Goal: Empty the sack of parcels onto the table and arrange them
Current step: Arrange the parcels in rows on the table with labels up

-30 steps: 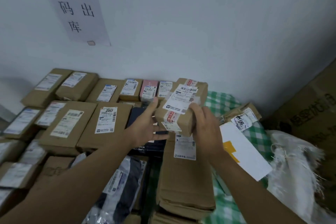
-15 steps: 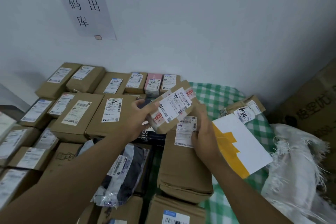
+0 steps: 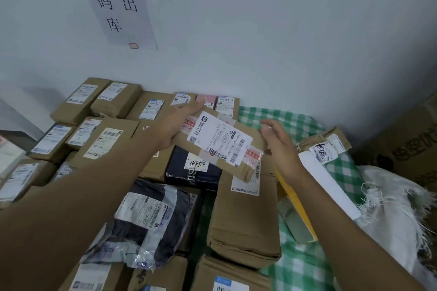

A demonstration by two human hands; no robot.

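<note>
We hold a brown cardboard parcel [image 3: 224,146] tilted above the stacked parcels, its white shipping label [image 3: 218,139] facing up. Our left hand [image 3: 176,125] supports the parcel's far left end with straight fingers laid along its edge; the left grip is open, not curled around it. Our right hand [image 3: 277,142] is at the parcel's right end with its fingers relaxed and extended, also an open grip; we cannot tell whether it touches the cardboard. Directly below lie a dark box [image 3: 194,172] marked 4458 and a long brown carton [image 3: 243,215]. Left of these, rows of labelled brown boxes [image 3: 106,142] fill the table up to the wall. A grey plastic mailer [image 3: 146,222] lies in front. To the right, the green checked cloth [image 3: 300,269] shows, with the white woven sack [image 3: 397,208] at its edge.
</note>
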